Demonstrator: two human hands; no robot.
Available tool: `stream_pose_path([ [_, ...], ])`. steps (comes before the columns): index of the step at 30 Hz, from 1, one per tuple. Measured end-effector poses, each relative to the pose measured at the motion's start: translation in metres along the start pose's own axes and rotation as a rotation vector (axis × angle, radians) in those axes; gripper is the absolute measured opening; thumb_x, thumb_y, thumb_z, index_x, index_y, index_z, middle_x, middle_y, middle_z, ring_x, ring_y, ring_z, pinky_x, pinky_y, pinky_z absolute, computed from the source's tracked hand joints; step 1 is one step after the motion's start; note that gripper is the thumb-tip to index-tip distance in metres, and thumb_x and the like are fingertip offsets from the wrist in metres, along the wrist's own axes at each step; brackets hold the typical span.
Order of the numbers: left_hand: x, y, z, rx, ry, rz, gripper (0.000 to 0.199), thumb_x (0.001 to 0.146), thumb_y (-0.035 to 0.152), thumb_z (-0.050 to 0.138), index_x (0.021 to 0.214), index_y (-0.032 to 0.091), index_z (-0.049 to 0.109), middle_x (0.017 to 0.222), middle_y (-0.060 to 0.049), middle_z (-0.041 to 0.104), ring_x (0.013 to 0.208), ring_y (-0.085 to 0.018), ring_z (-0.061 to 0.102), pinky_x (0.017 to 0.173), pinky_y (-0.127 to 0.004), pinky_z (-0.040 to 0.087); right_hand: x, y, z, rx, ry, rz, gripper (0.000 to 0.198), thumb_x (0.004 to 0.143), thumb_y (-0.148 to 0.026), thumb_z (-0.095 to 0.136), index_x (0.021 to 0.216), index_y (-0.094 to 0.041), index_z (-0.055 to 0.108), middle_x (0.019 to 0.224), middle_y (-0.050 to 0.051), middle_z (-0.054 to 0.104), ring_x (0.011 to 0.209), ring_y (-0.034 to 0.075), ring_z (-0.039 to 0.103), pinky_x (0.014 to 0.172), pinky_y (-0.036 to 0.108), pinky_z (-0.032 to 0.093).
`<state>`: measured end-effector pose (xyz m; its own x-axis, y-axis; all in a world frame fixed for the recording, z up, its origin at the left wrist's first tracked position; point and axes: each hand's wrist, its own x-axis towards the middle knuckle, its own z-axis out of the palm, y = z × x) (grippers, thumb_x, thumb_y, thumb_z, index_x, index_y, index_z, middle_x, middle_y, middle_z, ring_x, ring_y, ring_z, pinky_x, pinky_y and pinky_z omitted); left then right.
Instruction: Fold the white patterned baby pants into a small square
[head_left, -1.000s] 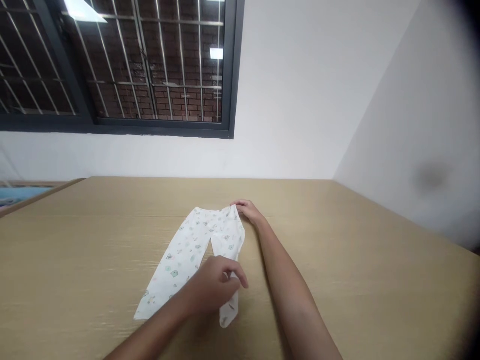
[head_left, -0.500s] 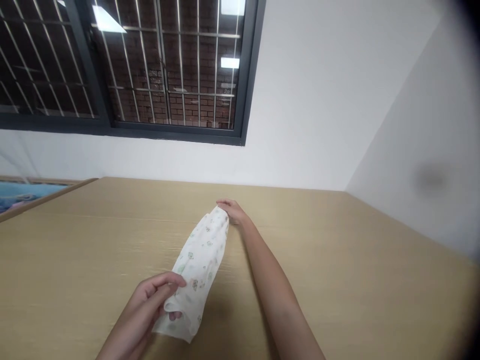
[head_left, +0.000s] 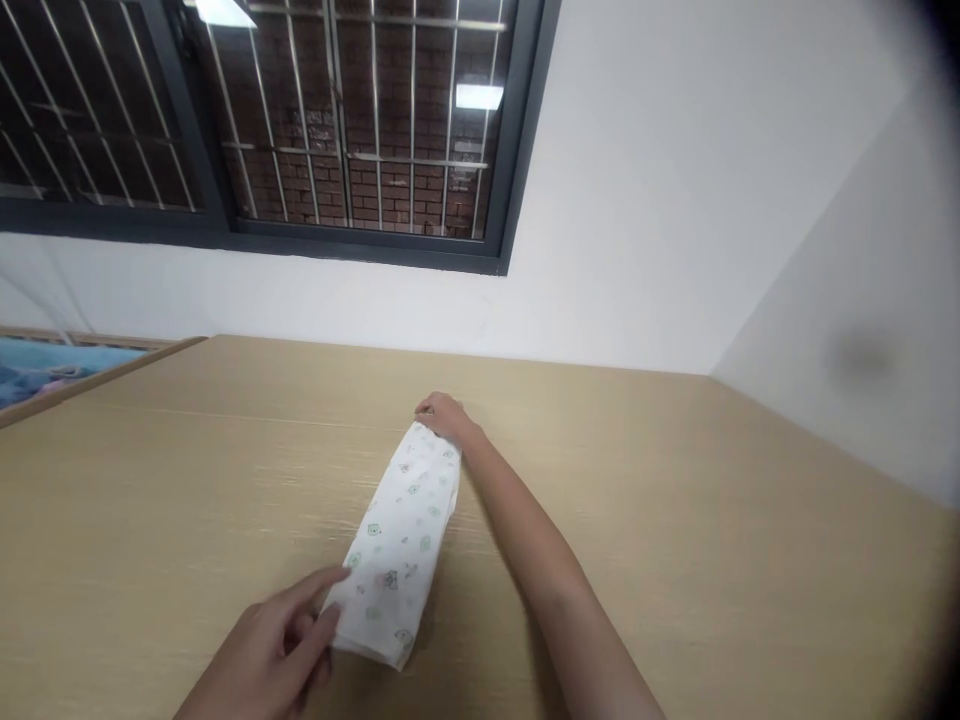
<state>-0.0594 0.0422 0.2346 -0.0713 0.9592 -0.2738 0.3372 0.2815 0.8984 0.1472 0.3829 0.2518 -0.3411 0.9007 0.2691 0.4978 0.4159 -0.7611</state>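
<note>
Head view: right hand clutching pants (far end) — left hand, fingers parted, touching edge.

White cloth dotted with small green and grey prints lies folded narrow, slanting through the frame's lower centre.

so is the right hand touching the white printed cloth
Touching. The head view shows the right hand closed over the far end of the white printed cloth.
</note>
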Motion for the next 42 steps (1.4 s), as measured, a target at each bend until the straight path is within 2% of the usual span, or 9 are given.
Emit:
stream_pose_path([
  [3, -0.005, 0.001, -0.012, 0.267, 0.2, 0.17, 0.037, 0.077, 0.062, 0.07, 0.111, 0.047, 0.077, 0.069, 0.0, 0.075, 0.069, -0.031, 0.072, 0.063, -0.036, 0.053, -0.007, -0.015, -0.001, -0.194, 0.002, -0.12, 0.014, 0.083, -0.023, 0.073, 0.096, -0.022, 0.077, 0.119, 0.009, 0.071, 0.12, 0.029, 0.056, 0.106, 0.045, 0.038],
  [6, -0.005, 0.007, -0.009, 0.36, 0.281, 0.358, 0.023, 0.082, 0.055, 0.069, 0.102, 0.048, 0.078, 0.099, -0.001, 0.079, 0.092, -0.033, 0.073, 0.077, -0.039, 0.056, -0.03, -0.034, 0.003, -0.327, -0.019, -0.295, 0.02, 0.094, -0.025, 0.063, 0.11, -0.022, 0.074, 0.122, 0.01, 0.067, 0.121, 0.027, 0.054, 0.105, 0.044, 0.04],
  [10, -0.001, 0.014, 0.018, 0.466, 0.076, 0.597, 0.022, 0.09, 0.043, 0.062, 0.107, 0.04, 0.077, 0.106, -0.007, 0.074, 0.102, -0.03, 0.067, 0.088, -0.039, 0.055, -0.086, -0.043, 0.017, -0.287, -0.115, -0.443, 0.02, 0.097, -0.03, 0.062, 0.112, -0.024, 0.073, 0.118, 0.009, 0.066, 0.112, 0.024, 0.058, 0.1, 0.039, 0.045],
  [15, -0.008, 0.029, 0.058, 0.609, -0.186, 0.673, 0.023, 0.092, 0.024, 0.055, 0.103, 0.03, 0.074, 0.107, -0.008, 0.068, 0.1, -0.027, 0.064, 0.087, -0.037, 0.053, -0.134, -0.025, 0.01, -0.31, -0.223, -0.425, 0.022, 0.093, -0.03, 0.068, 0.114, -0.026, 0.075, 0.115, 0.008, 0.068, 0.111, 0.026, 0.059, 0.1, 0.043, 0.046],
  [20, -0.007, 0.059, 0.081, 0.726, -0.268, 0.803, 0.013, 0.089, 0.016, 0.058, 0.087, 0.024, 0.069, 0.102, -0.006, 0.067, 0.095, -0.023, 0.062, 0.082, -0.034, 0.049, -0.138, -0.012, -0.026, -0.296, -0.314, -0.459, 0.022, 0.096, -0.029, 0.066, 0.116, -0.024, 0.075, 0.12, 0.009, 0.069, 0.116, 0.025, 0.06, 0.104, 0.042, 0.046],
  [26, 0.048, 0.083, 0.104, 0.705, -0.513, 1.229, 0.024, 0.089, 0.02, 0.064, 0.065, 0.02, 0.06, 0.086, -0.002, 0.067, 0.08, -0.016, 0.061, 0.077, -0.028, 0.048, -0.135, -0.009, -0.047, -0.301, -0.446, -0.546, 0.027, 0.099, -0.034, 0.064, 0.123, -0.023, 0.073, 0.128, 0.011, 0.069, 0.121, 0.025, 0.06, 0.106, 0.041, 0.048],
  [32, 0.077, 0.08, 0.124, 0.587, -0.588, 1.523, 0.028, 0.099, 0.027, 0.05, 0.115, 0.021, 0.072, 0.125, -0.008, 0.073, 0.12, -0.024, 0.064, 0.111, -0.035, 0.046, -0.143, -0.011, -0.065, -0.334, -0.458, -0.588, 0.03, 0.103, -0.033, 0.058, 0.128, -0.023, 0.072, 0.136, 0.012, 0.067, 0.126, 0.025, 0.06, 0.11, 0.043, 0.047],
  [37, 0.082, 0.063, 0.129, 0.58, -0.755, 1.468, 0.056, 0.106, 0.037, 0.038, 0.159, 0.02, 0.04, 0.163, -0.005, 0.046, 0.154, -0.026, 0.037, 0.13, -0.038, 0.027, -0.171, -0.043, -0.05, -0.251, -0.566, -0.712, 0.042, 0.105, -0.032, 0.052, 0.146, -0.025, 0.058, 0.153, 0.01, 0.056, 0.142, 0.024, 0.051, 0.12, 0.044, 0.038],
  [42, 0.091, 0.043, 0.136, 0.5, -0.871, 1.359, 0.065, 0.106, 0.032, 0.036, 0.164, 0.044, 0.009, 0.168, 0.011, 0.028, 0.152, -0.022, 0.032, 0.128, -0.032, 0.029, -0.194, -0.065, -0.026, -0.126, -0.761, -0.679, 0.051, 0.109, -0.026, 0.044, 0.16, -0.028, 0.039, 0.162, 0.004, 0.046, 0.154, 0.017, 0.034, 0.127, 0.034, 0.029],
])
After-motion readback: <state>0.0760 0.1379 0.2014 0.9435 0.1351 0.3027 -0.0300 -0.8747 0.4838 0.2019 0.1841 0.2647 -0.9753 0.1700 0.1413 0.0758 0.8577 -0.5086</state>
